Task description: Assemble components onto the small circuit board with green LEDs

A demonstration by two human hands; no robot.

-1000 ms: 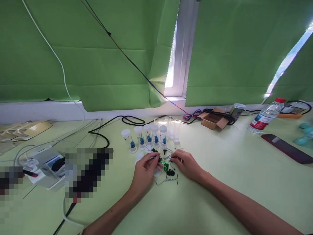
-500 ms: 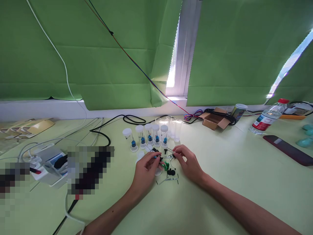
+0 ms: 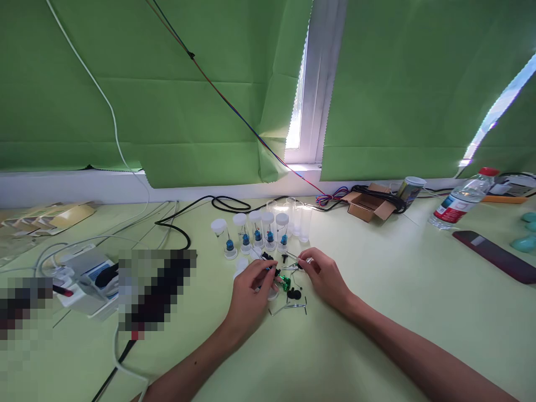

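Observation:
My left hand [image 3: 251,290] is closed in a pinch, with a small dark part [image 3: 277,272] at its fingertips; the exact kind is too small to tell. Across from it, my right hand [image 3: 324,276] pinches beside thin metal pieces [image 3: 292,267], and what lies between its fingers is mostly hidden. Green shiny parts [image 3: 285,282] lie between the hands. Nearer to me are black round pieces [image 3: 294,294] and thin bent metal rods [image 3: 295,306]. Behind the hands stand several clear tubes [image 3: 257,234] with white caps and blue parts inside.
Clear tubes without blue parts [image 3: 304,226] stand behind. A cardboard box [image 3: 368,209], a can [image 3: 411,192], a water bottle [image 3: 460,201] and a dark flat case [image 3: 494,257] are to the right. At left are a white device [image 3: 86,279], cables and pixelated patches.
My right hand's fingertips have shifted very slightly. The view has moved a little; my left hand and the parts on the table look otherwise the same.

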